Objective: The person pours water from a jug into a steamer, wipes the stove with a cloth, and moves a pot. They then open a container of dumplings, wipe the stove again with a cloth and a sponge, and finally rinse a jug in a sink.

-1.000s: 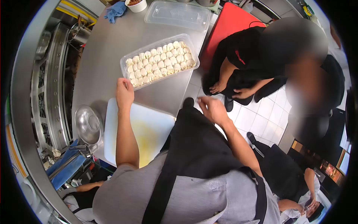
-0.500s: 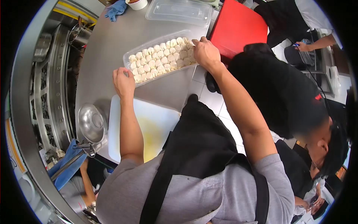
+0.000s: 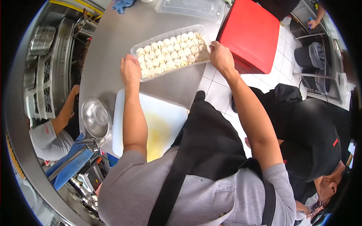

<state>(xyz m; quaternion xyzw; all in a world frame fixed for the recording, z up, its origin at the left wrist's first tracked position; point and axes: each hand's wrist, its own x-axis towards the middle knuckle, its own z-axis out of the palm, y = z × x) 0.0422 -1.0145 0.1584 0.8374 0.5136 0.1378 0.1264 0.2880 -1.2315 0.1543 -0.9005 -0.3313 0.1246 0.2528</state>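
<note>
"Co-worker (image 3: 309, 139) shifts away from red box (image 3: 249, 37). Surface?"
"Steel counter (image 3: 113, 49), tiled floor (image 3: 217, 91) alongside. Dumpling container (image 3: 171, 34) on counter, beyond cutting board (image 3: 167, 122)."
"Hands?"
"Left hand (image 3: 130, 71), right hand (image 3: 221, 57): partly closed, gripping container's opposite ends."

The steel table (image 3: 109, 56) bears a tub (image 3: 175, 71), lid (image 3: 191, 8), board (image 3: 164, 118), bowl (image 3: 95, 117), cloth (image 3: 122, 4).

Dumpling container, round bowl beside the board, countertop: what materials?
Container: probably clear plastic, glossy; see-through walls.
Bowl: likely stainless steel, shiny; bright metallic reflections.
Countertop: metal, satin grey with soft sheen; probably stainless, grade unclear.
</note>
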